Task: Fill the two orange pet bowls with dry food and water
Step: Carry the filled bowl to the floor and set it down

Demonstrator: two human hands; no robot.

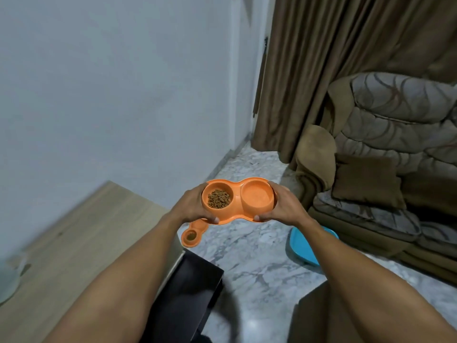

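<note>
While it is held above the floor [247,246], the orange twin-bowl feeder [238,193] lies with its long axis spanning left hand [191,206] to right hand [288,206], each grip closed on one end. Dry food [218,199] sits toward the left-hand end; water at the other end cannot be confirmed. A second feeder [194,235] lies on the floor below the left hand.

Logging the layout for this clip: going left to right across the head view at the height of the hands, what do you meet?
Wooden tabletop → left hand → bowl with dry food → second bowl → right hand → sofa.
</note>
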